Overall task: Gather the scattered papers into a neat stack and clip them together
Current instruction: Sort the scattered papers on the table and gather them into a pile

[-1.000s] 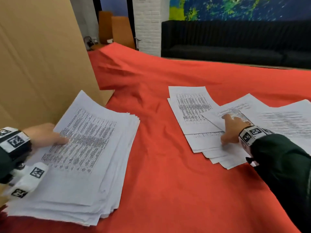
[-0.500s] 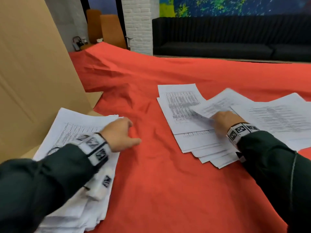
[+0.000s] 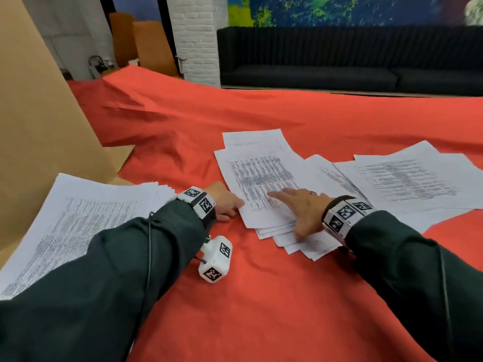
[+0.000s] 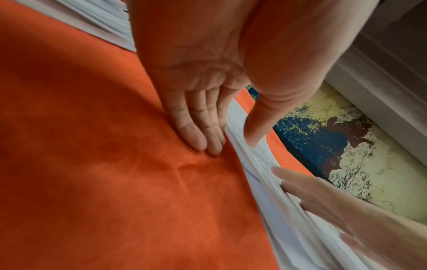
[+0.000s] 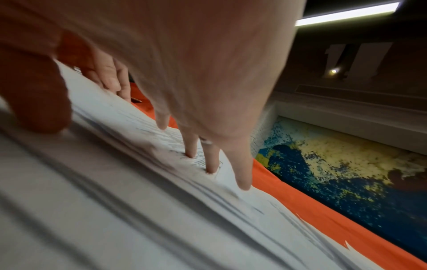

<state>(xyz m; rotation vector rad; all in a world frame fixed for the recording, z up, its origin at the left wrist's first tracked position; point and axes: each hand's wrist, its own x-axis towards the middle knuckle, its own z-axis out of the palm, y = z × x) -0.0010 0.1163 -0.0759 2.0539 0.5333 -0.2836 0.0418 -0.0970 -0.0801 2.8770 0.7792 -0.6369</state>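
Right hand [image 3: 303,207] is lying flat, fingers straight and spread, pressing down on the top printed sheet of the fanned white paper pile [image 3: 261,184] in the middle. From the right wrist camera those fingertips [image 5: 242,182] sit right on the paper, nothing gripped. Left hand [image 3: 224,202] is at that pile's left edge: fingers [image 4: 196,131] straight and together, flat on the cloth by the sheet edges, thumb [image 4: 254,131] touching down on the top sheet. Not really closed around anything yet.

So, paper count: three clumps. The fanned pile under both hands, a looser spread of white printed sheets [image 3: 407,178] overlapping it on the right, and a thick, slightly skewed white stack [image 3: 78,220] off to the left, partly under the left sleeve. Can't count single sheets, too many edges.

All of it sits on a wrinkly orange-red cloth [image 3: 261,309] covering the table. One big tan cardboard panel [image 3: 34,126] leans up on the left, its base just beside the left stack. Behind that: one long black sofa [image 3: 339,64], a white brick pillar [image 3: 196,40], a blue-green-yellow splatter mural [image 3: 339,9], and two orange-brown chair backs [image 3: 141,43].
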